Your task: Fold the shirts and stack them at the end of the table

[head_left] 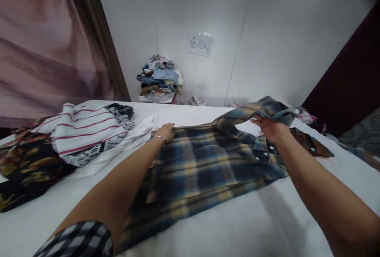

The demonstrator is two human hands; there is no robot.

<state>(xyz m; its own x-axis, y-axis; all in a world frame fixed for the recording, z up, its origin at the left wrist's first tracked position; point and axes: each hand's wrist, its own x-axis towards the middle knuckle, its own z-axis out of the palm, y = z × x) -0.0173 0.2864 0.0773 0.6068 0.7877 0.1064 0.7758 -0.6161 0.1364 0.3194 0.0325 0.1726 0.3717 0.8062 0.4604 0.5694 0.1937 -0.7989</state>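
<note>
A plaid shirt [202, 162] in dark blue, tan and pale blue lies spread sideways across the white table. One long side is folded inward, and white buttons show near the collar at the right. My left hand [166, 131], with a bracelet at the wrist, is closed on the shirt's far edge near the left end. At the right, my right hand [268, 127] pinches the shirt near the collar and lifts a flap of cloth above the table. The right fingertips are partly hidden under that raised cloth.
Loose clothes, with a red-striped white shirt [89, 124] on top, are heaped at the left. A brown garment [311, 142] lies beyond my right hand. Against the back wall stands a tall clothes stack [162, 77], with a handwritten sign [200, 44] near it.
</note>
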